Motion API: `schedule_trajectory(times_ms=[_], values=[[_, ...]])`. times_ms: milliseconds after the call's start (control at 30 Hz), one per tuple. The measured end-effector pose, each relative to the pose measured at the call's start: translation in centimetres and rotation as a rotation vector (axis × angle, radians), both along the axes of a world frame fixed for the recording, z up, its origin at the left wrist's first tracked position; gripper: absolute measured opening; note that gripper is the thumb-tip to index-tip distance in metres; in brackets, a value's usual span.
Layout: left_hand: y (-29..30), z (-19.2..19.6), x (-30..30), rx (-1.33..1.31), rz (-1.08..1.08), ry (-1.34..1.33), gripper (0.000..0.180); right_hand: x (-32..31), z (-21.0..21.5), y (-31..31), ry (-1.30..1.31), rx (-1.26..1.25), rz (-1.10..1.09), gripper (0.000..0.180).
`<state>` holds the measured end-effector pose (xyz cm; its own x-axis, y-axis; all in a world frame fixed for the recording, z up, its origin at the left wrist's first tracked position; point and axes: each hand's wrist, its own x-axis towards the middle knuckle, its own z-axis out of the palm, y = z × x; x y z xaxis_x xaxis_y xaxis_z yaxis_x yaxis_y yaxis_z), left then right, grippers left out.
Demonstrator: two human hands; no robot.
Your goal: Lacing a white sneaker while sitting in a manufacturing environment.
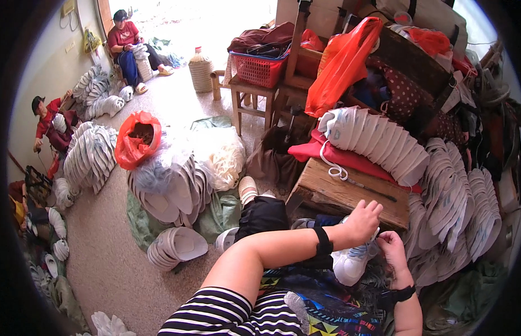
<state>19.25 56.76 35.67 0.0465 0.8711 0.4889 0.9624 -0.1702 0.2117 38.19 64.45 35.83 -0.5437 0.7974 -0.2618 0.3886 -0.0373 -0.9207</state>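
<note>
A white shoe upper (348, 267) with grey-blue trim lies over my lap, its toe toward me. My left hand (361, 225), a black band on its wrist, is raised just above the far end of the upper. Its fingers are curled together in a pinch; what they hold is too small to make out. On the right side of the upper, my right hand (391, 249) pinches its edge between thumb and fingers. Patterned dark cloth (333, 305) covers my lap beneath the work.
Ahead stands a wooden box (322, 187) bearing white cord (338, 172), a thin tool and a row of nested uppers (378, 143). More stacks (448, 196) crowd the right. Piled uppers (179, 196) and a red bag (138, 140) sit left. Two people work farther off.
</note>
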Motion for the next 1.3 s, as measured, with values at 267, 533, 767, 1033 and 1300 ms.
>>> schedule_trajectory(times_ms=[267, 533, 767, 1033, 1300], values=[[-1.8, -0.9, -5.6, 0.247, 0.032, -0.305, 0.003, -0.4, 0.6, 0.8, 0.111, -0.15, 0.036, 0.005], [-7.0, -1.3, -7.2, -0.034, 0.002, -0.603, 0.01, -0.8, 1.7, -0.3, -0.054, 0.309, 0.251, 0.019], [-7.3, -0.9, -3.7, -0.115, -0.193, -0.445, 0.023, -0.4, 1.2, -1.3, -0.087, 0.504, 0.219, 0.01], [-5.8, -1.2, -2.0, -0.214, -0.034, -0.528, 0.017, -1.6, 1.1, -1.5, -0.022, 0.62, 0.292, 0.018], [-8.8, -0.1, -3.1, -0.307, -0.154, -0.27, 0.014, 0.2, 1.5, 0.1, 0.016, 0.311, 0.419, 0.012]])
